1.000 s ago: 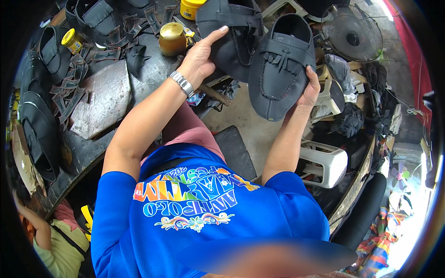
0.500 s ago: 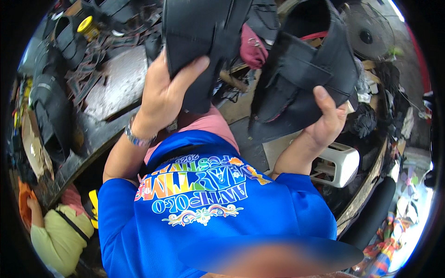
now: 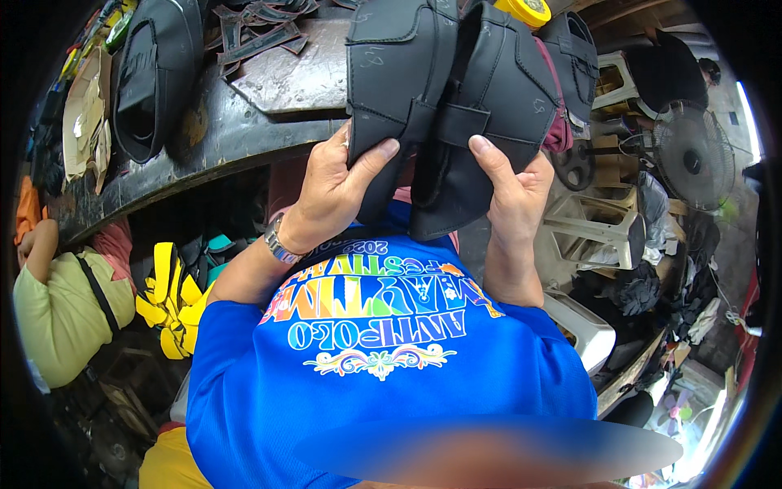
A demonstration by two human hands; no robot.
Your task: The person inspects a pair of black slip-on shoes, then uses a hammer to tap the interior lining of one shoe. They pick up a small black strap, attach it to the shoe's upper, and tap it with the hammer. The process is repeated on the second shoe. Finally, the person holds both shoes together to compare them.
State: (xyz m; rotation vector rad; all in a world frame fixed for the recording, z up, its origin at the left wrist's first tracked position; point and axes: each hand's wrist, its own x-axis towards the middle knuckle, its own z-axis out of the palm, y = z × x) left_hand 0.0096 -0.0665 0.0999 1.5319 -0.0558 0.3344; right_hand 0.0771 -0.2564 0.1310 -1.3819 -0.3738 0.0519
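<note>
Two black stitched shoe uppers are held up side by side in front of my blue shirt. My left hand [image 3: 334, 191] grips the lower edge of the left shoe upper [image 3: 391, 73], thumb on its face. The right shoe upper [image 3: 509, 90], crossed by a short strap, is pinched in my right hand [image 3: 517, 191] with the thumb on top. The two uppers overlap or touch along their inner edges. Pale marks show on both. Most of my fingers are hidden behind the pieces.
A dark workbench [image 3: 216, 138] carries a pale worn slab [image 3: 285, 73], black cut strips [image 3: 265, 37] and another black upper [image 3: 155, 90]. A yellow-lidded jar [image 3: 525, 10] is behind. White plastic stools [image 3: 590, 232] and a fan [image 3: 692, 155] stand right. Another person [image 3: 73, 318] works left, near yellow straps [image 3: 171, 301].
Both hands have brought the two uppers together, the right one moving inward and turning more upright. The view has swung, showing more of the bench's front edge and the stools.
</note>
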